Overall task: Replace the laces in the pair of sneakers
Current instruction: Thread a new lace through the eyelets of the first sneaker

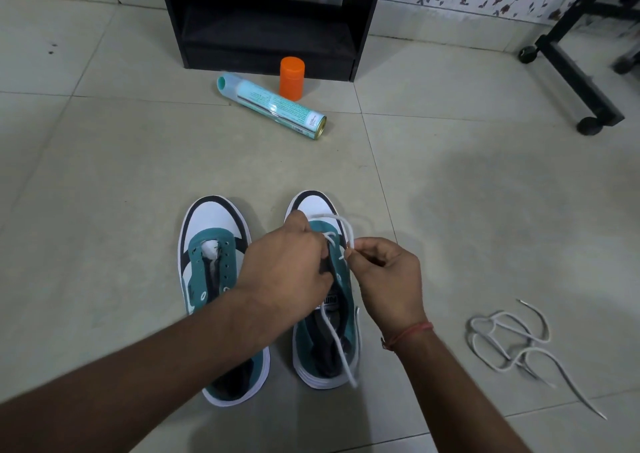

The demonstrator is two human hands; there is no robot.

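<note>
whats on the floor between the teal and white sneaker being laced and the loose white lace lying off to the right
Nothing: in the head view, only bare beige floor tile lies between the teal and white sneaker being laced and the loose white lace.

A teal spray can (272, 106) lies beside an upright orange cap (292, 78), before a black cabinet (266, 19).

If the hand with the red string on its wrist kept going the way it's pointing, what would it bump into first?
Probably the white lace it pinches, then the left hand just beyond, over the right sneaker. The right hand points leftward and slightly ahead; depth is hard to judge.
</note>
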